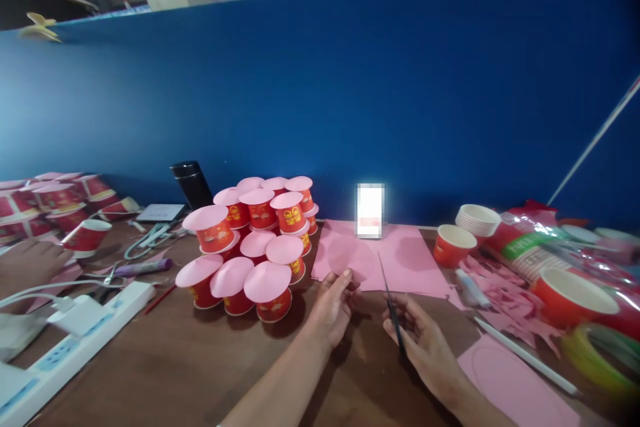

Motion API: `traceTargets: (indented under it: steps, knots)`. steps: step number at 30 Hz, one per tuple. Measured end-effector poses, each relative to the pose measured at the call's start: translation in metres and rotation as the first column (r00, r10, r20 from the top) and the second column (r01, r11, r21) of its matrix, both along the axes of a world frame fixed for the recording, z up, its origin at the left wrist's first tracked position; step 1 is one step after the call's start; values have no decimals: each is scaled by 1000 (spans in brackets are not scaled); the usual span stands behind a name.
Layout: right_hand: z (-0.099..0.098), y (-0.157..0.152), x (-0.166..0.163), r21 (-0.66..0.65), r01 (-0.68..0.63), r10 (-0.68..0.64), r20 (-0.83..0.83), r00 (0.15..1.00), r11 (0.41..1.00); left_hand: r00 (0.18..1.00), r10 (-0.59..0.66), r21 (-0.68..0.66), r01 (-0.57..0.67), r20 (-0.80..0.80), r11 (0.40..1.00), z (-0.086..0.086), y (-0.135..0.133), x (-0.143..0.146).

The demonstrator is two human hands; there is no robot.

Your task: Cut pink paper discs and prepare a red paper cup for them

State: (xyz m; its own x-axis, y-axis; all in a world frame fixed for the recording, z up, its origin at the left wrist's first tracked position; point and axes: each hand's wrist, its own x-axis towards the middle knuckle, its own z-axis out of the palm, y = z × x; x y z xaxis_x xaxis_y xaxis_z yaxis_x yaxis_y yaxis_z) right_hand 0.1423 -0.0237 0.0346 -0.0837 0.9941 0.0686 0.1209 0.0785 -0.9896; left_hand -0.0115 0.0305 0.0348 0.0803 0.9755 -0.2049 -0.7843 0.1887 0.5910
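My left hand (333, 310) pinches a pink paper disc (357, 260) by its near edge, thumb on top. In my right hand (423, 337) is a pair of dark-handled scissors (388, 290), blades pointing away from me and just right of the disc. The disc's outline is hard to pick out against the stack of pink paper sheets (415, 253) behind it. Left of my hands stand red paper cups (274, 307), several of them stacked two high, with pink discs (267, 281) on top.
Paper scraps (515, 290), a marked pink sheet (510, 373), a white pen (525, 357), tape (605, 360) and open cups (454, 247) lie right. A power strip (65, 353) and a black flask (191, 185) are left. Another person's hand (33, 267) is far left. A blue partition (320, 93) stands behind.
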Motion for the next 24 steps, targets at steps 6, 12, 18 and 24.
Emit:
traceTargets:
  steps: [6, 12, 18, 24]
  knots:
    - [-8, 2, 2, 3, -38, 38, 54, 998, 999, 1000, 24, 24, -24, -15, 999, 0, -1, 1]
    - [-5, 0, 2, -4, -38, 38, 68, 997, 999, 998, 48, 40, -47, -38, 998, 2, -1, 1]
    - [-4, -1, 2, -13, -54, 55, 93, 994, 998, 998, 44, 34, -42, -54, 999, 5, -2, 1]
    - [-11, 0, 5, 2, -71, 70, 141, 988, 997, 998, 48, 30, -47, -36, 998, 6, -2, 1]
